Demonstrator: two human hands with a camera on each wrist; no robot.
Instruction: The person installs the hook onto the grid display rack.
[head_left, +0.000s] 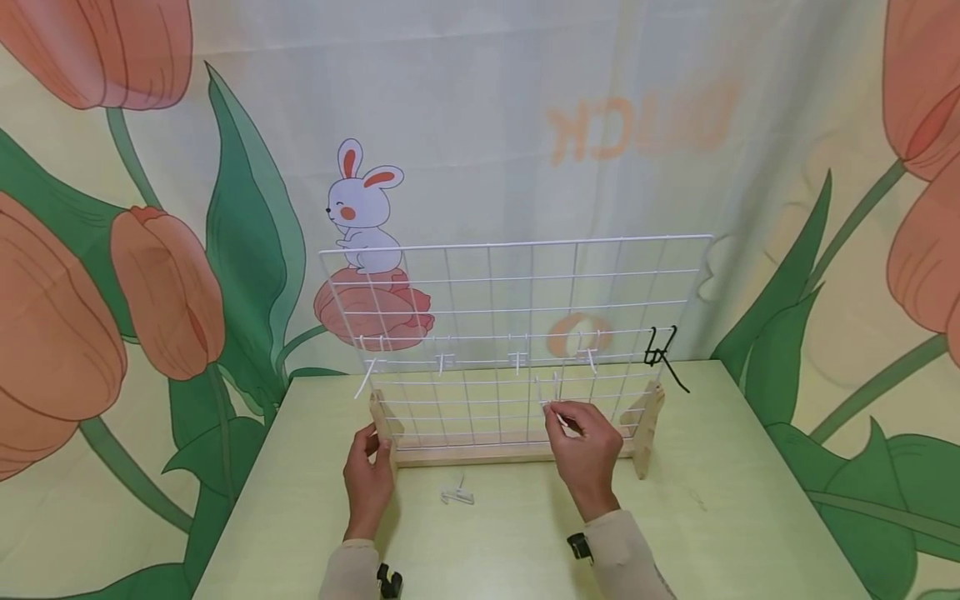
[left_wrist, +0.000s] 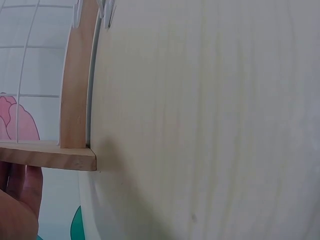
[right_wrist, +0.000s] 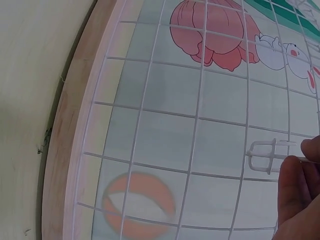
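A white wire grid (head_left: 489, 312) stands upright in a wooden base (head_left: 480, 456). Between thumb and fingertips, my right hand (head_left: 588, 446) pinches a small white hook (right_wrist: 270, 156) by its stem. Its bracket overlaps the grid wires in the right wrist view, right of the middle low on the grid. At the base's left end, my left hand (head_left: 367, 483) touches the wooden side piece (left_wrist: 55, 157) from the outside, its fingertips partly hidden behind the wood. Several white hooks hang in a row on the grid, one of them a hook (head_left: 517, 357) near the middle.
A black hook (head_left: 660, 354) hangs at the grid's right side, its prong jutting forward. Loose white hooks (head_left: 457, 497) lie on the pale table (head_left: 720, 500) in front of the base. Behind the table hangs a cloth printed with tulips and a rabbit (head_left: 366, 208).
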